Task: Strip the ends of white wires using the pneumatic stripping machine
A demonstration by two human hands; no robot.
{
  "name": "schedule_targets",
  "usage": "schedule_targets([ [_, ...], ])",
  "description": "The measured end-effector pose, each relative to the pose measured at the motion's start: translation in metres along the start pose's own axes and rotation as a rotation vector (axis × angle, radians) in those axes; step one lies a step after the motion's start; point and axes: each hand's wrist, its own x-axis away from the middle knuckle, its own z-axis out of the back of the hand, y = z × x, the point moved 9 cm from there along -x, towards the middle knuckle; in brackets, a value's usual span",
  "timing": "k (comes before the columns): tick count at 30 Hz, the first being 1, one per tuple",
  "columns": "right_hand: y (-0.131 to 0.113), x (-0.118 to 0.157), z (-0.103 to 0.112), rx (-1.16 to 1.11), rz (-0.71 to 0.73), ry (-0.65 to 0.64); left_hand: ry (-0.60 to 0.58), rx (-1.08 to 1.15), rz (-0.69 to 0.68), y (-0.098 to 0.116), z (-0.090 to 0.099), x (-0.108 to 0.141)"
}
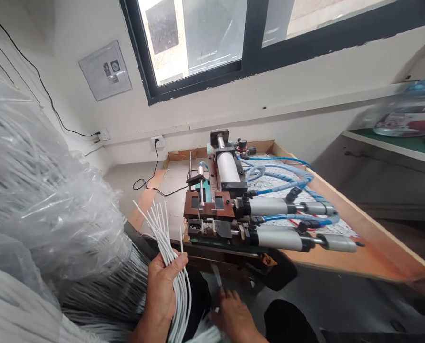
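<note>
My left hand point(164, 281) is closed around a bundle of thin white wires point(179, 305). Their upper ends fan out above the thumb, and one wire stands a little apart from the others. To the right and lower, my right hand point(235, 312) is blurred by motion. A pale smeared streak point(216, 275) sticks out past its fingertips, and blurred white wires point(207, 331) show below it; its fingers appear closed on them. Beyond both hands stands a pneumatic machine point(208, 205) with silver cylinders and brown clamp blocks, touched by neither hand.
Plastic-wrapped stacks of wires point(65, 214) crowd the left side. The machine sits on a wooden-edged table point(369, 238) with blue air hoses point(291, 181) and white scraps behind its cylinders. A black cord point(157, 166) runs to a wall socket. A shelf point(394, 143) juts out at right.
</note>
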Motion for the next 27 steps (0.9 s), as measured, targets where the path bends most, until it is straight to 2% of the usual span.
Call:
schedule_targets([
  [2,-0.027,-0.002,0.014,-0.054,0.073,0.022,-0.017,-0.005,0.01,-0.002,-0.005,0.0],
  [4,-0.074,-0.003,0.025,-0.352,0.277,-0.062,-0.041,-0.005,0.025,-0.003,-0.013,0.001],
  [7,-0.112,-0.005,0.033,-0.762,0.275,-0.185,-0.082,0.004,0.037,-0.001,-0.025,0.002],
  [10,-0.111,-0.01,0.032,-1.019,0.122,-0.171,-0.098,0.026,0.038,0.004,-0.031,0.001],
  [14,-0.097,-0.017,0.031,-1.233,-0.019,-0.127,-0.04,0.048,0.075,0.006,-0.024,-0.005],
  [16,-0.097,-0.02,0.034,-1.291,-0.028,-0.133,-0.053,0.039,0.095,0.006,-0.025,-0.008],
  [20,-0.099,-0.028,0.039,-1.387,-0.086,-0.134,-0.151,0.035,0.133,0.004,-0.038,-0.01],
  [27,-0.1,-0.035,0.033,-1.476,-0.191,-0.196,-0.248,0.069,0.173,0.0,-0.052,-0.009],
])
